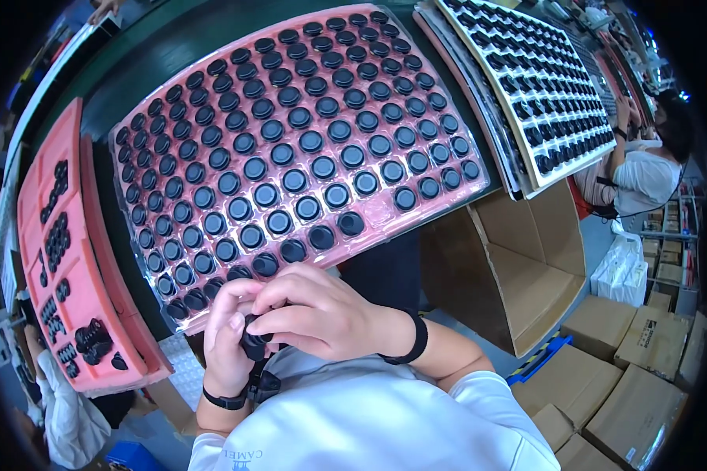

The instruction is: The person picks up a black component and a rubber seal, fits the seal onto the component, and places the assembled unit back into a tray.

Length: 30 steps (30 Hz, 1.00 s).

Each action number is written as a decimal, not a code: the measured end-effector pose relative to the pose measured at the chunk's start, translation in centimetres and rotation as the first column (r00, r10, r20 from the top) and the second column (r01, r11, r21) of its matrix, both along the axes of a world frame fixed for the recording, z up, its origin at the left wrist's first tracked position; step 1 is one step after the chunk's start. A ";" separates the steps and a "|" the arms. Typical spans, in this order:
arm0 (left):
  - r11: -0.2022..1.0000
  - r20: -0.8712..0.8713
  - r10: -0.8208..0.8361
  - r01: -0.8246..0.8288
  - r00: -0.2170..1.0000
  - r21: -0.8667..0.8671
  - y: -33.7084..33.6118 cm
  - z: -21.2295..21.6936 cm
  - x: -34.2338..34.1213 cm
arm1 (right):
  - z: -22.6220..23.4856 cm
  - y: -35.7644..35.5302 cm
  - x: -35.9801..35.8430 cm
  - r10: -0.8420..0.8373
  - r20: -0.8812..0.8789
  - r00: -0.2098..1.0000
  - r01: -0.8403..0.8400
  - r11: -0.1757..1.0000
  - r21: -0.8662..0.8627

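A black knob-like part (254,344) sits at the near edge of a pink moulded tray (379,213), the left hand's (226,345) fingers closed around it and the right hand's (326,312) fingers pinching it. Black round caps (294,181) stand in the tray's rows. Small lettering marks the white shirt (361,424); dark print marks a cardboard carton (653,342).

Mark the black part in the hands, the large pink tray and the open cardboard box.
Black part (254,345): head view, its lower dark surface.
Large pink tray (380,211): head view, bare spot near its edge.
Open cardboard box (526,286): head view, inside surface.
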<state>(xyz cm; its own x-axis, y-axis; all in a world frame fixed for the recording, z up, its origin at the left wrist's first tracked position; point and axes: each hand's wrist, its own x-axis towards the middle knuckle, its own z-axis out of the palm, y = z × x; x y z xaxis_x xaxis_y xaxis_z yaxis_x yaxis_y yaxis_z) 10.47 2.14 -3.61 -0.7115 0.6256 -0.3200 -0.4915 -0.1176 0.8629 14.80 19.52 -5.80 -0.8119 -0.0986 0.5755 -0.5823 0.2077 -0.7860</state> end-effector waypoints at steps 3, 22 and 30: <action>0.999 0.026 -0.020 0.019 0.999 0.028 0.3 -0.2 0.0 | 0.1 0.8 0.2 -0.015 0.025 1.000 0.015 1.000 0.019; 0.984 -0.152 -0.044 0.069 0.987 0.165 0.7 -1.4 0.1 | -0.9 9.3 1.4 -0.684 0.029 0.729 0.561 0.621 0.548; 0.978 -0.215 -0.028 0.071 0.976 0.196 0.9 -1.8 0.1 | 1.2 7.2 1.5 -0.627 -0.029 0.779 0.514 0.610 0.603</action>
<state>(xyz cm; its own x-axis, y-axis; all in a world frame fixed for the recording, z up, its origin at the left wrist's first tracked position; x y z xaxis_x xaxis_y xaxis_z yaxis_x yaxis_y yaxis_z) 10.54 3.06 -5.46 -0.7158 0.6976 -0.0308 -0.3118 -0.2799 0.9080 16.26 26.70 -4.59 -0.8899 0.1700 0.4233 -0.0637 0.8725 -0.4844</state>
